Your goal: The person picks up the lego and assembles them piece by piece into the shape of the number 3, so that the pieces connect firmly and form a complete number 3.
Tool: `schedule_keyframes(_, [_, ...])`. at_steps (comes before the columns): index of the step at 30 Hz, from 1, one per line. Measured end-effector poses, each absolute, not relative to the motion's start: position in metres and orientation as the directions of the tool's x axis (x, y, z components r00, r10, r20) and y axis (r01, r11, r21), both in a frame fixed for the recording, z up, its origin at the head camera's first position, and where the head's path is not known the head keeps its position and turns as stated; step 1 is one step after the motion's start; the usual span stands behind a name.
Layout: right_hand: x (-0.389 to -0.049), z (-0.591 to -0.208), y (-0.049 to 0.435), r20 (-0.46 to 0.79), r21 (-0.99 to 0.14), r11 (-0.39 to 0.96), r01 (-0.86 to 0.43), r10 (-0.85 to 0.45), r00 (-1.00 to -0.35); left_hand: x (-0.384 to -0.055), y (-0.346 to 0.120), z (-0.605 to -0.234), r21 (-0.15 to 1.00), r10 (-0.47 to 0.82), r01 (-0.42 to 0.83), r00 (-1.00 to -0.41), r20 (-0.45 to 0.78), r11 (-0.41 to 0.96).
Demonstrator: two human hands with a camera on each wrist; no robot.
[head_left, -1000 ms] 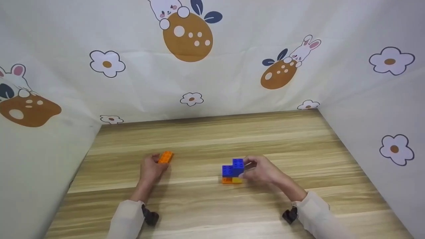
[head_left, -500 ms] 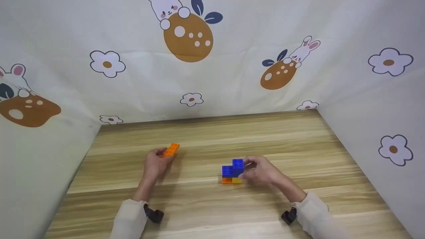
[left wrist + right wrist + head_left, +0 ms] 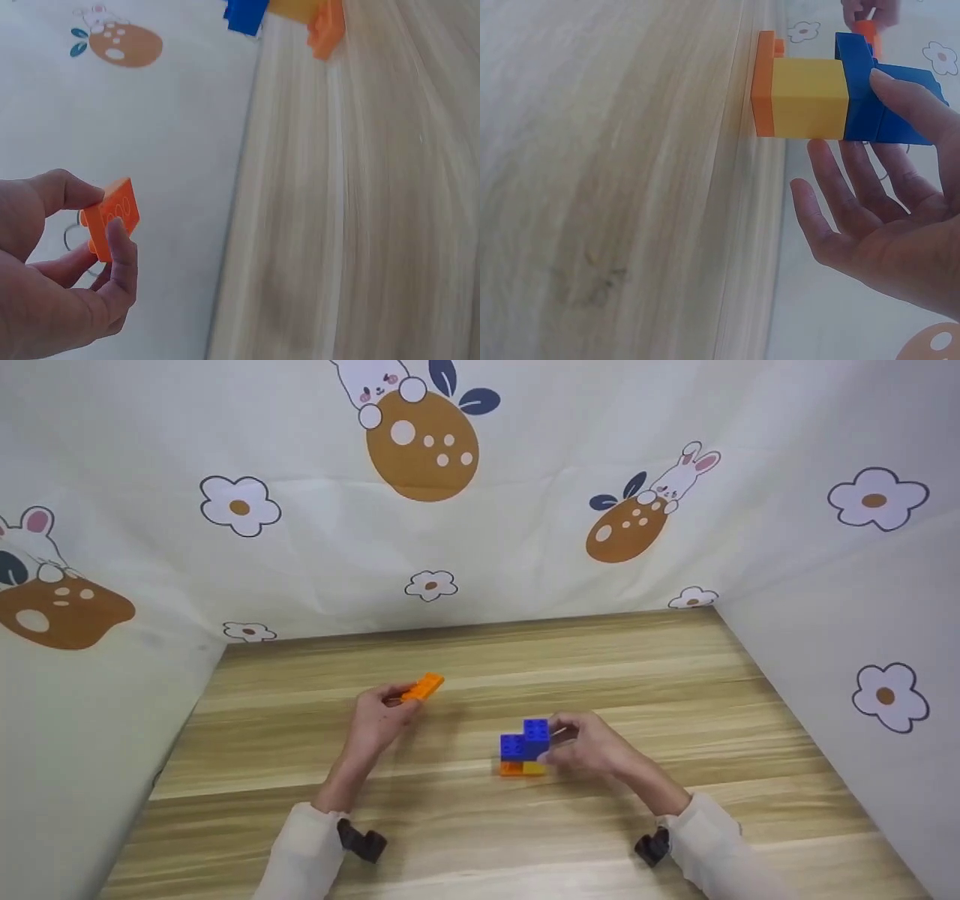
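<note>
My left hand (image 3: pixel 381 718) pinches a thin orange toy brick (image 3: pixel 426 686) between thumb and fingers, held up off the table at a tilt. The left wrist view shows that same orange brick's hollow underside with round tubes. Right of it stands a small stack of bricks on the table: a flat orange brick (image 3: pixel 763 86) at the bottom, a yellow brick (image 3: pixel 810 97) on it, then a blue brick (image 3: pixel 512 745) and another blue brick (image 3: pixel 536 731) on top, set to the right. My right hand (image 3: pixel 596 742) holds the stack's blue part from the right, thumb in front.
The wood-grain table (image 3: pixel 480 660) is bounded by a pale patterned cloth (image 3: pixel 525 540) at the back and both sides. A black wrist device (image 3: pixel 364 841) sits at the left cuff, and another black device (image 3: pixel 652 847) at the right cuff.
My left hand has moved right and away from me with the orange brick, nearer the stack, and the brick has turned slightly. The right hand and the stack have stayed in place.
</note>
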State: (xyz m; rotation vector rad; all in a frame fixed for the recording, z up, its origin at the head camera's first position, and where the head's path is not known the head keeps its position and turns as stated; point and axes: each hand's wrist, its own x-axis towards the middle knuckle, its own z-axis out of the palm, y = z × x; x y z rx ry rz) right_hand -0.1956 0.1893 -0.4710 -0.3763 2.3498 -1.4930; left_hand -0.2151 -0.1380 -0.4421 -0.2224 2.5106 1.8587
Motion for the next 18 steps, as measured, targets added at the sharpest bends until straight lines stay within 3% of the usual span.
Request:
schedule_keyframes(11, [-0.195,-0.471,0.19,-0.113,-0.91,0.411,-0.065,-0.396,-0.911,-0.206,-0.106,-0.426,0.984,0.141,-0.096,-0.983,-0.118,0.15])
schedule_keyframes(18, [-0.196,-0.47,0.189,-0.111,-0.901,0.426,-0.076,-0.398,-0.911,-0.205,-0.091,-0.419,0.982,0.201,-0.09,-0.972,-0.123,0.164])
